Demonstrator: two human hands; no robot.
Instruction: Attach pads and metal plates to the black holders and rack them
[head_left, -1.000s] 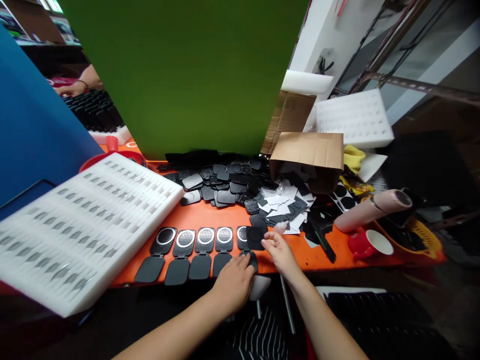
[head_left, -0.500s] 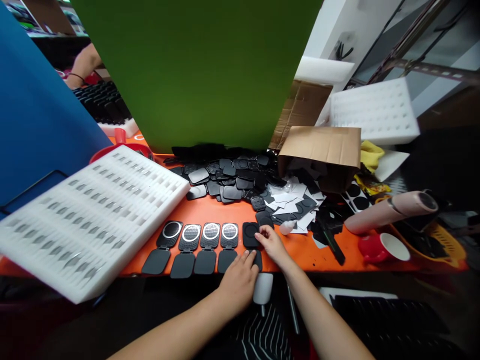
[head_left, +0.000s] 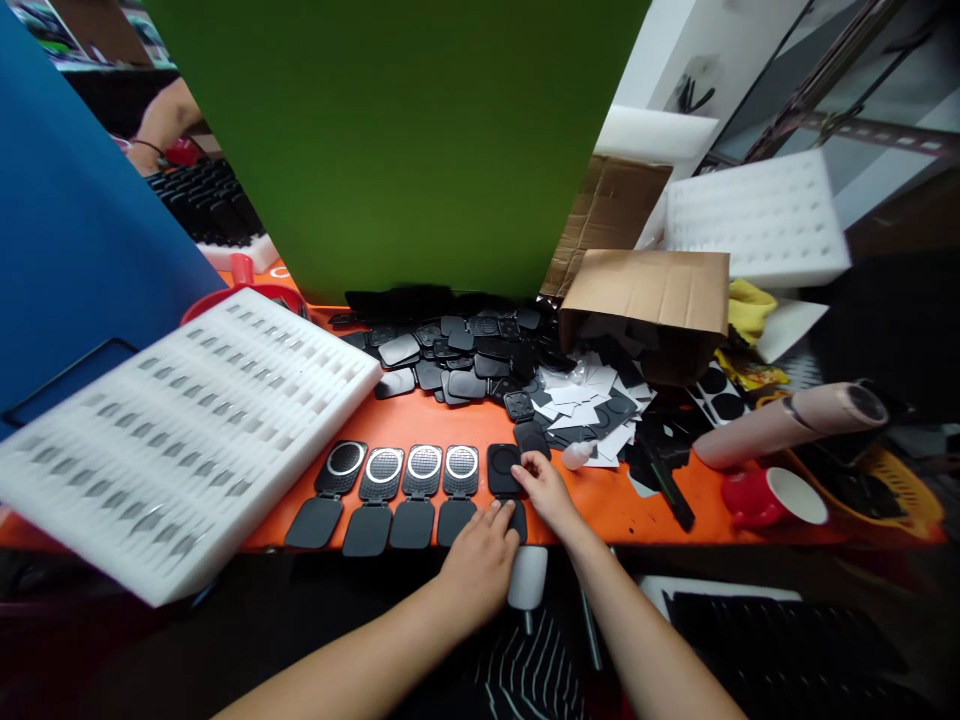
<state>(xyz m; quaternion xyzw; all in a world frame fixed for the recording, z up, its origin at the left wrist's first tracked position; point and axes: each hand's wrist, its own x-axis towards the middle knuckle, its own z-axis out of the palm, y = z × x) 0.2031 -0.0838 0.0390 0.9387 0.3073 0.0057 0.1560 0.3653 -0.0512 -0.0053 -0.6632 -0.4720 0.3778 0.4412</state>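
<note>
Several hinged black two-panel pieces lie unfolded in a row along the front of the table. On most, the upper panel carries a silver ring (head_left: 424, 463). The rightmost piece (head_left: 501, 466) has a plain dark upper panel with a faint circle. My left hand (head_left: 484, 555) lies flat over its lower panel, fingers stretched out, hiding most of it. My right hand (head_left: 544, 492) has its fingers drawn together at the right edge of the upper panel, pinching there; the fingertips' exact hold is partly hidden.
A white foam tray with slots (head_left: 300, 350) leans at the left. Black parts (head_left: 465, 385) are heaped behind the row. White and black paper scraps (head_left: 600, 405), a small bottle (head_left: 577, 455), a cardboard box (head_left: 649, 290), a red mug (head_left: 750, 498) and a pink flask (head_left: 787, 425) stand right. Another person's arm (head_left: 165, 120) shows far left.
The view has shifted very slightly. Both hands stay at the same rightmost piece, with no clear movement of it.
</note>
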